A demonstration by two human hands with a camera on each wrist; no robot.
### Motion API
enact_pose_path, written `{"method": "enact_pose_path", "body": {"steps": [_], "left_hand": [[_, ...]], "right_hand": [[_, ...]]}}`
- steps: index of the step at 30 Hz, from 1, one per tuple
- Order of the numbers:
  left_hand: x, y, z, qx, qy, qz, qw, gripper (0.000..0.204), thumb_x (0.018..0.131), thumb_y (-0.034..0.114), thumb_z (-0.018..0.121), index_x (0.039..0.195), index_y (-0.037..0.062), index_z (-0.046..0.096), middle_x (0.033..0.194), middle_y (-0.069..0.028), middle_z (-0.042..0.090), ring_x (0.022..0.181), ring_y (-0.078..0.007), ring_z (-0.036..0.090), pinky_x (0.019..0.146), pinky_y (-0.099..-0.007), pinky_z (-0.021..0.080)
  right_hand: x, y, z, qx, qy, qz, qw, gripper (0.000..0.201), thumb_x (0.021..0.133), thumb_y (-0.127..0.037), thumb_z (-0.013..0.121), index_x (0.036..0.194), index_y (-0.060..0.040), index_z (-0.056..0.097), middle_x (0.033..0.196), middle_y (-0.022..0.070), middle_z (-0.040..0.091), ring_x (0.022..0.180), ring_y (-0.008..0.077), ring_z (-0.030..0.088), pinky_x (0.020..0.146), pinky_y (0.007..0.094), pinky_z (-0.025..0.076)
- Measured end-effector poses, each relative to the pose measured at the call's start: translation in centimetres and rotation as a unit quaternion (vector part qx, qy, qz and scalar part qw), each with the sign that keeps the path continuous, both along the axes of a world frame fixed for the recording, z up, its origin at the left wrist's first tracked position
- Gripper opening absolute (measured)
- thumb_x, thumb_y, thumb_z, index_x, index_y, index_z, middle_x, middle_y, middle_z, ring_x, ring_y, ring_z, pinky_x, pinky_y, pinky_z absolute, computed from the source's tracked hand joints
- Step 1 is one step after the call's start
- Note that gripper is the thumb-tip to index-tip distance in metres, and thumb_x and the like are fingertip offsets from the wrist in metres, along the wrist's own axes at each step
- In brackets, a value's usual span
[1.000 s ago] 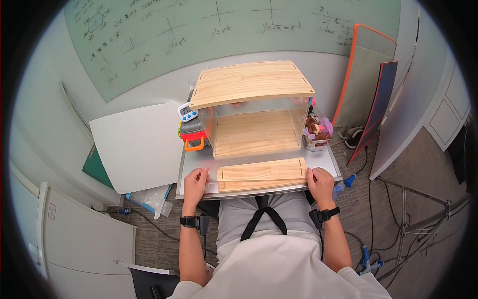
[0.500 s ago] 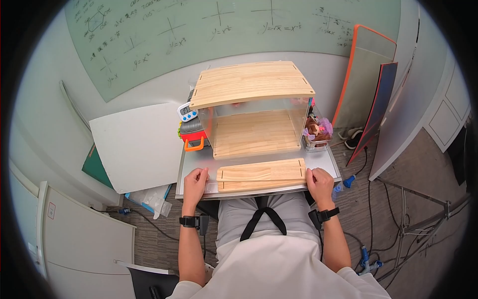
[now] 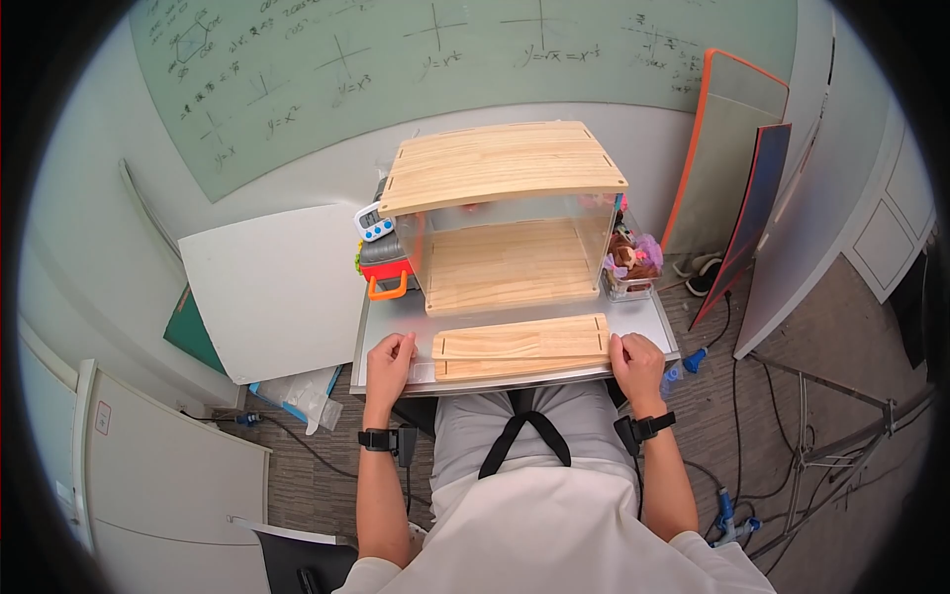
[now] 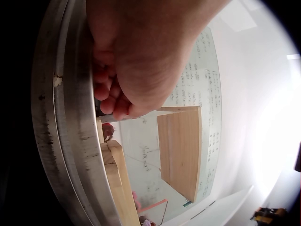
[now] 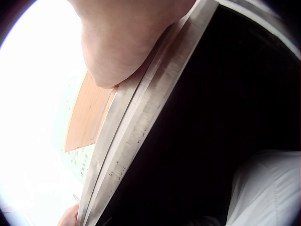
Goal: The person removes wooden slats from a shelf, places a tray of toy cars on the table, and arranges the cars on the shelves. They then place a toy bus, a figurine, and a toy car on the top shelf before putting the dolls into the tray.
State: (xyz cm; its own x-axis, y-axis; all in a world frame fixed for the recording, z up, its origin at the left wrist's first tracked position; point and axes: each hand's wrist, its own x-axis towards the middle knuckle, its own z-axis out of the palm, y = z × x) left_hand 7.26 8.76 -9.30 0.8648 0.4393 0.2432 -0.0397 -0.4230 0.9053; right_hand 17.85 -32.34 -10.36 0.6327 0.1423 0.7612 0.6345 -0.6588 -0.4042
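Two pale wooden planks (image 3: 522, 341) lie stacked, slightly askew, along the front of the metal-topped table (image 3: 401, 315). Left of them, my left hand (image 3: 389, 361) rests at the table's front edge, its fingers loosely curled in the left wrist view, with nothing in them. At the planks' right end rests my right hand (image 3: 639, 364), thumb side close to the upper plank's corner. Its fingertips are hidden in the right wrist view. Behind the planks stands a display box (image 3: 503, 163) with a wooden top, wooden base and clear sides.
A red and grey toy case (image 3: 384, 269) with an orange handle and a white timer (image 3: 373, 224) sit left of the box. To its right is a clear container (image 3: 630, 287) of dolls. A white board (image 3: 277, 287) leans at the left.
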Motion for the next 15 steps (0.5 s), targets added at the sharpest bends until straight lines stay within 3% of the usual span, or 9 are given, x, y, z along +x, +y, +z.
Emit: {"method": "enact_pose_path", "body": {"steps": [15], "left_hand": [[-0.21, -0.39, 0.65, 0.002, 0.011, -0.001, 1.000, 0.037, 0.106, 0.026, 0.063, 0.078, 0.0022, 0.064, 0.068, 0.0033, 0.058, 0.063, -0.0044, 0.049, 0.057, -0.0234, 0.039]], "right_hand": [[-0.10, -0.02, 0.01, -0.006, 0.007, -0.005, 1.000, 0.033, 0.092, -0.011, 0.070, 0.065, -0.0026, 0.053, 0.060, 0.0114, 0.053, 0.055, 0.0306, 0.054, 0.053, 0.0425, 0.041]]}}
